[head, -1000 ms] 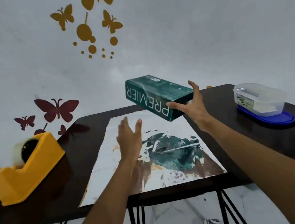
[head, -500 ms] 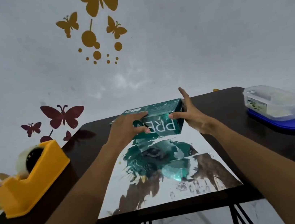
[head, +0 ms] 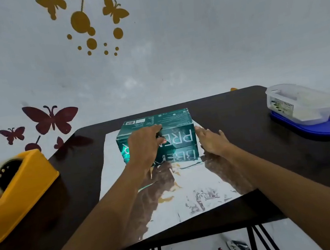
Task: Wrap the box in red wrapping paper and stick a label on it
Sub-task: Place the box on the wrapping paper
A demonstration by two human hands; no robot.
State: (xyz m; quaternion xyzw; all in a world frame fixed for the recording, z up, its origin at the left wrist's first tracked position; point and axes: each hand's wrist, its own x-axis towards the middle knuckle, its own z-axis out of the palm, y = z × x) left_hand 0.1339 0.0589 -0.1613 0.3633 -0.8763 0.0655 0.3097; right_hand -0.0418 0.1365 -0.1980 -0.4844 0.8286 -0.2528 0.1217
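On the far half of the dark table [head: 246, 134] we count one green box [head: 172, 121], lying flat on one sheet of wrapping paper [head: 190, 191]. The sheet has its silvery mirror side up and its near right corner hangs past the table's near edge.

Two hands are in view. The left hand [head: 144, 147] grips the box: fingers curl over its top near edge and the thumb presses the near face. The right hand [head: 210, 139] is flat with straight fingers, its fingertips [head: 198, 129] touching the box's right end and the palm low over the paper.

One yellow tape dispenser [head: 18, 192] sits on the left side of the table, well apart from the paper. It is cut off by the frame edge and its roll is blurred. One clear plastic container [head: 299, 104] stands on one blue lid [head: 309, 132] at the far right, and its contents are hard to make out.

The left hand hides part of the box's white lettering, so only "PRE" shows, upside down, and it is mirrored in the paper below. The print on the box top is too small to read.

Of the wall decals we count two whole maroon butterflies [head: 51, 119] on the left. More are cut by the table edge and by the right frame edge. The gold butterflies [head: 114, 9] at the top are partly cropped.

One crumpled shiny scrap [head: 238, 246] lies on the floor under the table.
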